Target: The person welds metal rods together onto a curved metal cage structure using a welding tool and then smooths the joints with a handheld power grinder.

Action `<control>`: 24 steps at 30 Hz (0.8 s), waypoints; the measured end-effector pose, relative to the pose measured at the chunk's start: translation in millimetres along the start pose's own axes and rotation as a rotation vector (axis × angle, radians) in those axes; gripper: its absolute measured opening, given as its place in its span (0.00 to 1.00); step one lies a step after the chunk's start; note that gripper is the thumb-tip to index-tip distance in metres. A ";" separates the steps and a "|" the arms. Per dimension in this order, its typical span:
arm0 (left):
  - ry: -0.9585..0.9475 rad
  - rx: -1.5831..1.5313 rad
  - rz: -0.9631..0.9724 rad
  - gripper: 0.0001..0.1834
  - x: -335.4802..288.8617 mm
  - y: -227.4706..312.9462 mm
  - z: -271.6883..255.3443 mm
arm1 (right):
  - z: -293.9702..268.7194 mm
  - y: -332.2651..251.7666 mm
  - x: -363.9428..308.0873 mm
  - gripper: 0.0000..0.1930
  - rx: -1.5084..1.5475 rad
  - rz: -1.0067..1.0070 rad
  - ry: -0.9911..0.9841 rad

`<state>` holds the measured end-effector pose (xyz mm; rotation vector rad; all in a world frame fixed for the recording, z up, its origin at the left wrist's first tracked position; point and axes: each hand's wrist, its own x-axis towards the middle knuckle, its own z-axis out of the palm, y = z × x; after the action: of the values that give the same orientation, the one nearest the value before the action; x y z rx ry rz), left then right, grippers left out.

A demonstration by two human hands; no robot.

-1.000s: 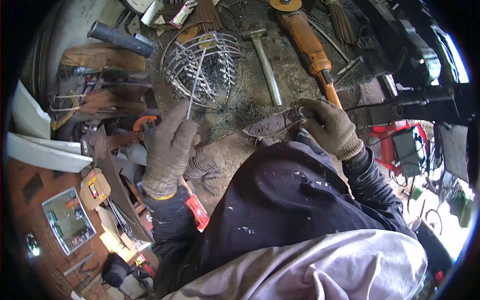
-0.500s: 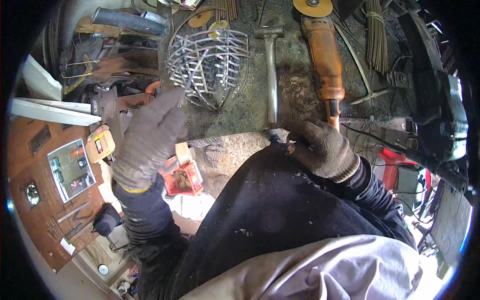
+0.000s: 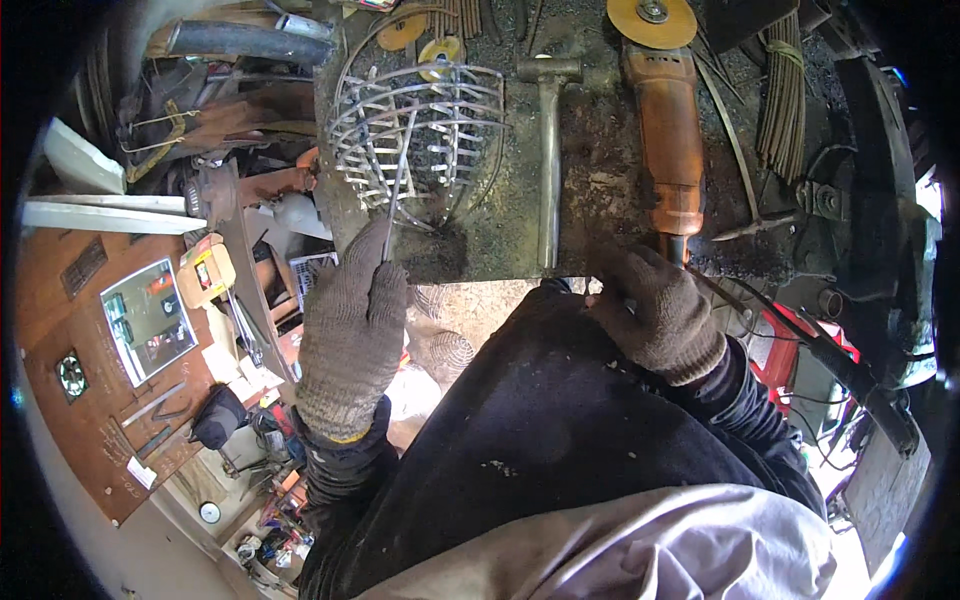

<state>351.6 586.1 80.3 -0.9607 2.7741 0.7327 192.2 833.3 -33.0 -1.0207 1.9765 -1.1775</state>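
My left hand [image 3: 355,335], in a brown knitted glove, is closed on a thin metal rod [image 3: 402,170] at the near edge of the workbench. The rod points away from me over a cage-like frame of bent, welded metal rods [image 3: 455,128]. Curled fingers show on my gloved right hand [image 3: 658,312], beside my dark-clothed knee below the bench edge; what they hold, if anything, is hidden. Just beyond that hand lies an orange angle grinder [image 3: 668,140] with a yellow disc [image 3: 652,12]. A metal hammer [image 3: 549,165] rests between frame and grinder.
A chipping hammer [image 3: 745,185] and a tied bundle of welding rods [image 3: 783,110] lie right of the grinder. Loose discs [image 3: 402,32] sit behind the frame. A black cable [image 3: 760,295] hangs at the right. Pipes [image 3: 245,42] and scrap crowd the left.
My left hand has moved right and turned upright, bringing the rod nearly in line with my forearm. My right hand stays near the knee. The view has shifted slightly.
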 end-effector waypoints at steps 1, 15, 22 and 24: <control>0.018 -0.008 -0.019 0.23 -0.5 1.5 2.5 | -1.1 -4.8 4.0 0.23 0.002 -0.002 -0.002; 0.024 0.009 0.074 0.25 2.2 -3.1 2.6 | 55.1 -5.3 138.5 0.26 -0.363 -0.055 0.310; -0.104 -0.228 -0.218 0.25 1.3 9.6 -3.7 | 66.1 9.2 138.9 0.30 -0.383 -0.123 0.333; -0.099 -0.227 -0.189 0.25 1.0 7.3 -2.6 | 67.2 13.8 140.7 0.31 -0.372 -0.154 0.340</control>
<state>346.4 589.2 85.3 -1.1721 2.5112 1.0489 169.7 689.0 -89.5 -1.2396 2.4897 -1.1482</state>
